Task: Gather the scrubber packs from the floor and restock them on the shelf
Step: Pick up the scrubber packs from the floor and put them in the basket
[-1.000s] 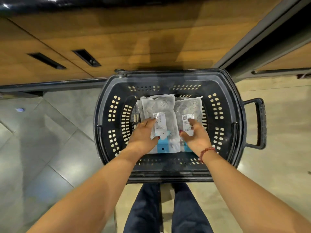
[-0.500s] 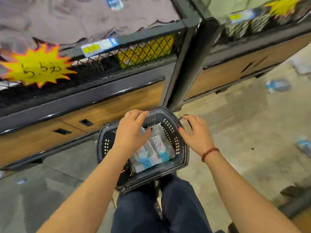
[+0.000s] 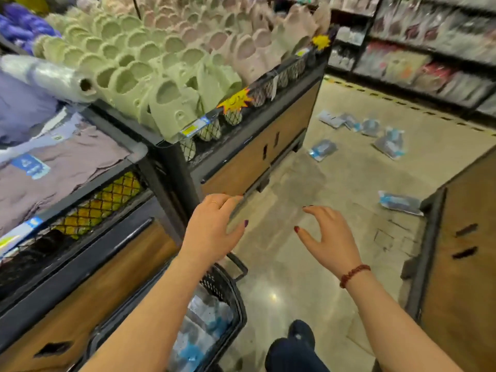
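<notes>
Several scrubber packs, clear bags with blue labels, lie scattered on the tiled floor ahead: one [image 3: 323, 149] in the aisle, one [image 3: 400, 203] near the right cabinet, more [image 3: 370, 127] farther back. A black basket [image 3: 233, 296] stands on the floor at my lower left, and scrubber packs [image 3: 204, 328] lie inside it. My left hand [image 3: 212, 226] hovers above the basket with loose fingers and holds nothing. My right hand [image 3: 330, 237] is raised beside it, fingers spread and empty.
A display stand [image 3: 257, 146] with green and pink moulded items runs along the left. Folded cloths [image 3: 61, 162] lie in the nearer bin. A wooden cabinet [image 3: 461, 259] stands at the right. Shelves [image 3: 429, 57] of packed goods line the far wall.
My hands let go of the packs laid in the basket and rose away from it. The view lifted from the basket to the aisle and the packs on the floor.
</notes>
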Demonstrator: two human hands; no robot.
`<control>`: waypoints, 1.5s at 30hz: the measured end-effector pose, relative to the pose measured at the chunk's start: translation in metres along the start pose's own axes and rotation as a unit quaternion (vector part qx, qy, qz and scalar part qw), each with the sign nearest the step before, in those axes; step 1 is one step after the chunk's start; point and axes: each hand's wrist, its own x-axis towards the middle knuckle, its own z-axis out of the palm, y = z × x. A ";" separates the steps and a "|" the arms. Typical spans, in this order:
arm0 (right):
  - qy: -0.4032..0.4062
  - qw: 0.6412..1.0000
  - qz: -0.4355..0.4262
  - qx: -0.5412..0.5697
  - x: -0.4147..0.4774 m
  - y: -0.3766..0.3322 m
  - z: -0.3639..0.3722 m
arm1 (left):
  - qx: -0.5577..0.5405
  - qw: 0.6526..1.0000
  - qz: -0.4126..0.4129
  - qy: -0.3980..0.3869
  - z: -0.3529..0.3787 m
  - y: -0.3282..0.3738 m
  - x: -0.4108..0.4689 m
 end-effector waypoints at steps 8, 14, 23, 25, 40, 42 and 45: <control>0.071 0.995 0.063 0.012 0.054 0.132 -0.094 | 0.003 0.996 0.087 -0.009 0.060 0.113 0.141; 0.108 0.988 0.102 0.031 0.098 0.199 -0.138 | 0.010 0.993 0.112 -0.023 0.091 0.160 0.218; 0.119 0.981 0.142 0.050 0.187 0.266 -0.163 | -0.035 0.989 0.142 -0.037 0.141 0.171 0.345; 0.124 0.980 0.150 0.042 0.218 0.280 -0.165 | -0.038 0.987 0.152 -0.041 0.156 0.166 0.382; 0.095 0.974 0.206 0.005 0.474 0.383 -0.186 | -0.050 0.983 0.149 -0.098 0.249 0.130 0.677; 0.089 0.975 0.203 0.004 0.504 0.405 -0.188 | -0.050 0.982 0.149 -0.103 0.267 0.130 0.707; 0.077 0.978 0.195 0.003 0.553 0.444 -0.192 | -0.048 0.984 0.133 -0.109 0.294 0.138 0.753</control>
